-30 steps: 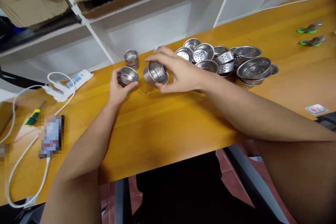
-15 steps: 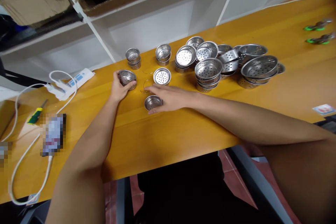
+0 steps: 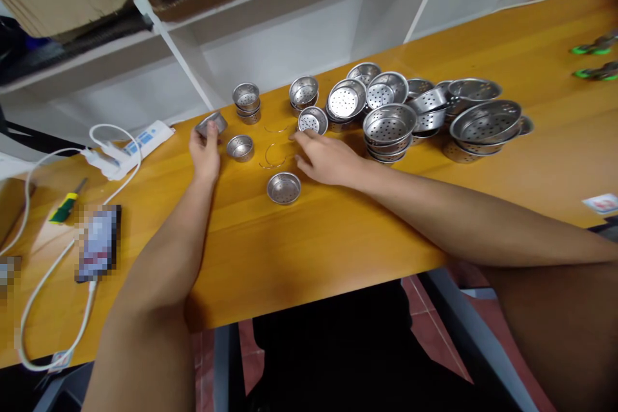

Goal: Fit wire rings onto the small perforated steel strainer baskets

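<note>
My left hand (image 3: 205, 151) grips a small perforated steel cup (image 3: 212, 123), tilted and raised near the back of the table. Beside it, another perforated steel cup (image 3: 240, 149) stands alone on the wood. My right hand (image 3: 328, 156) is open, thumb and index finger apart, its fingers at the near rim of a tilted perforated cup (image 3: 312, 121); whether they press on it is partly hidden. Thin wire rings (image 3: 276, 153) lie left of that hand. A shallow perforated steel dish (image 3: 284, 188) rests in front of them.
Two stacks of small cups (image 3: 246, 98) (image 3: 304, 91) stand at the back. Larger perforated dishes (image 3: 390, 125) are piled to the right. At the left lie a power strip (image 3: 145, 145), a white cable and a green-yellow screwdriver (image 3: 65, 207). Shelves rise behind the table (image 3: 270, 257).
My left hand has lifted a cup up and leftward; another cup shows where it was. My right hand has left the shallow dish, and the cup beyond it has shifted back and right, tilting.
</note>
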{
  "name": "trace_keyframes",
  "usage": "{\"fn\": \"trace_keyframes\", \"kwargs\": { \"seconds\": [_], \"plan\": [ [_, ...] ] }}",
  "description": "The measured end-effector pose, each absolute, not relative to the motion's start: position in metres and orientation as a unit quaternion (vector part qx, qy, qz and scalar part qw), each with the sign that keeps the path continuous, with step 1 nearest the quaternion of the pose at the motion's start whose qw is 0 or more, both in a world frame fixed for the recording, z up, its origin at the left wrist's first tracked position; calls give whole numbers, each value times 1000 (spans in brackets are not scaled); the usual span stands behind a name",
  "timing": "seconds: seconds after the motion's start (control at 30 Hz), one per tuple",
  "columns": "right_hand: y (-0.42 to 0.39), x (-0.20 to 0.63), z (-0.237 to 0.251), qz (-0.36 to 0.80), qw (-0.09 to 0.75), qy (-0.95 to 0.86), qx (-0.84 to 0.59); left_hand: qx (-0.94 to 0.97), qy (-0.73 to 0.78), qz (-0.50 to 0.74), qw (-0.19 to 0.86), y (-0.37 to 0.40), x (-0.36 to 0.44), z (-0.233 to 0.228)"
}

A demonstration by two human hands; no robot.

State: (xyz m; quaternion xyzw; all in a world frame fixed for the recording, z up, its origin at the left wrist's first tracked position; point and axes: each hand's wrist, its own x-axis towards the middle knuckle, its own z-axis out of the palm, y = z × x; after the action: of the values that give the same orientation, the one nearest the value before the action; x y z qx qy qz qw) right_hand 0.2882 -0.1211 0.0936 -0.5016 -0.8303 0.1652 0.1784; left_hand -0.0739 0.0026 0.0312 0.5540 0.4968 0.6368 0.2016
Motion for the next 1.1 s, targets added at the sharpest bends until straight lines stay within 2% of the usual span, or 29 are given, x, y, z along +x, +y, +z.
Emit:
{"fn": "trace_keyframes", "kwargs": {
  "seconds": [0.1, 0.2, 0.37, 0.53, 0.63, 0.83, 0.9, 1.0, 1.1],
  "plan": [
    [-105, 291, 79, 188, 206, -861, -426, 516, 503, 656, 225, 9, -83, 29],
    [-87, 289, 64, 196, 192, -892, -358, 517, 478, 672, 229, 15, -86, 24],
    [-73, 284, 59, 184, 158, -909, -339, 547, 467, 665, 202, 17, -78, 19],
    [-78, 292, 80, 191, 112, -906, -360, 590, 475, 625, 189, 6, -71, 23],
    [-86, 299, 100, 209, 56, -899, -381, 638, 449, 607, 151, -3, -67, 27],
    [-103, 306, 137, 155, -124, -880, -432, 740, 353, 563, 101, -27, -34, 23],
    [-107, 303, 142, 157, -118, -881, -431, 768, 330, 540, 100, -37, -21, 22],
    [-112, 293, 143, 143, -54, -870, -469, 798, 300, 513, 103, -47, -9, 23],
    [-115, 285, 142, 139, -75, -845, -512, 806, 291, 506, 95, -50, -9, 25]
  ]
}}
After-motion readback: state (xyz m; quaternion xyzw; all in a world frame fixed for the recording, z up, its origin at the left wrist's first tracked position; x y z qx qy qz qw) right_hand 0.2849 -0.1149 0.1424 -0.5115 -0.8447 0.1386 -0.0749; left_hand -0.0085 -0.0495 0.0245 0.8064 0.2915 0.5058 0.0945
